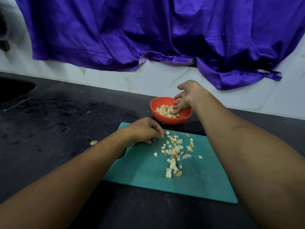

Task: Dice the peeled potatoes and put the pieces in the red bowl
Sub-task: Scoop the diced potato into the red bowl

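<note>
A red bowl (pixel 170 119) stands on the dark counter just behind the teal cutting board (pixel 206 179). It holds several diced potato pieces (pixel 165 110). My right hand (pixel 184 98) hovers over the bowl's right side, fingers spread and pointing down at the pieces. More diced potato (pixel 175 152) lies scattered in a strip down the middle of the board. My left hand (pixel 145 131) rests at the board's far left corner with fingers curled, fingertips at the nearest pieces. I cannot tell if it pinches any. No knife is in view.
One stray potato bit (pixel 93 142) lies on the black counter (pixel 66 121) left of the board. A dark sink (pixel 14 91) sits at the far left. Purple cloth (pixel 156 33) hangs over the white tiled wall behind.
</note>
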